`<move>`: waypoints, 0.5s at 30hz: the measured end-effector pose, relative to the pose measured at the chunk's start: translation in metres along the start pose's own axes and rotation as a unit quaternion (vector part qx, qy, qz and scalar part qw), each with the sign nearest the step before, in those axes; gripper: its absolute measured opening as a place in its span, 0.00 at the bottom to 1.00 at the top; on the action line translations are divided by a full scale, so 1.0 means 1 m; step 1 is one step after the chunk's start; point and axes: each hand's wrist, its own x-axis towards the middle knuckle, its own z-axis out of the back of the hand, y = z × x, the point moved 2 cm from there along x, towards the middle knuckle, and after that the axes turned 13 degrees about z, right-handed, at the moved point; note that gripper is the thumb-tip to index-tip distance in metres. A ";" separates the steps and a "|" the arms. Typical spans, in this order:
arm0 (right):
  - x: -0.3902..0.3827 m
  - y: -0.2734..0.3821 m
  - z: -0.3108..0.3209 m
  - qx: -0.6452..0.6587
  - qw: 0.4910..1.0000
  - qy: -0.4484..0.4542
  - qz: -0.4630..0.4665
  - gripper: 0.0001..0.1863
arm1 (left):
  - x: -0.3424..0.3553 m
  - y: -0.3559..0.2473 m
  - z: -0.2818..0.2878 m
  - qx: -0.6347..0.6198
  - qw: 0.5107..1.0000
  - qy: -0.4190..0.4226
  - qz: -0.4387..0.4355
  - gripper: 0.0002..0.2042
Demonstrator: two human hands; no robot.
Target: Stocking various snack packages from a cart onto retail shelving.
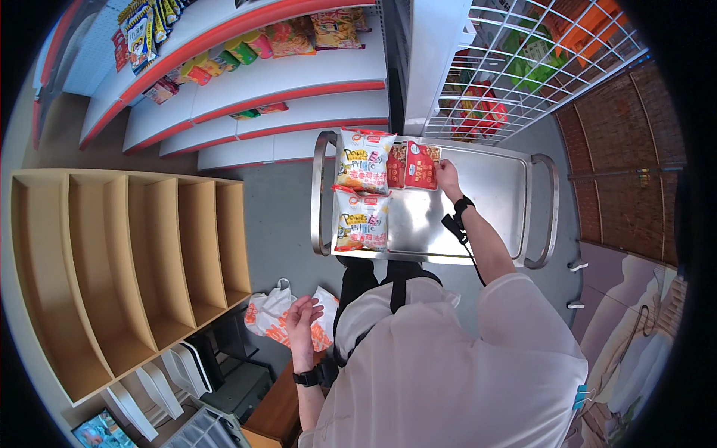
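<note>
On the far half of the metal cart (pixel 457 231), the right hand (pixel 449 179) holds a red package (pixel 421 170) by its right edge, the fingers narrow. Two white snack bags (pixel 361 222) lie along the cart's left end. Nearer to the person than the cart, the left hand (pixel 302 321) is raised, its fingers loosely curled and half open.

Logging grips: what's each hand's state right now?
Left hand: open, empty, fingers loosely curled.
Right hand: at rightmost red package; whether closed, can't tell.
</note>
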 end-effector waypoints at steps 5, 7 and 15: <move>-0.010 -0.003 0.009 0.016 1.000 -0.012 0.001 0.14 | 0.003 0.000 -0.001 0.005 1.000 0.002 0.001 0.12; -0.012 -0.004 0.009 0.036 0.999 -0.011 -0.003 0.14 | 0.004 0.000 -0.001 0.006 1.000 0.003 0.003 0.13; -0.016 0.011 0.009 0.003 0.999 -0.037 -0.015 0.17 | 0.004 0.002 0.002 0.008 1.000 0.006 -0.001 0.13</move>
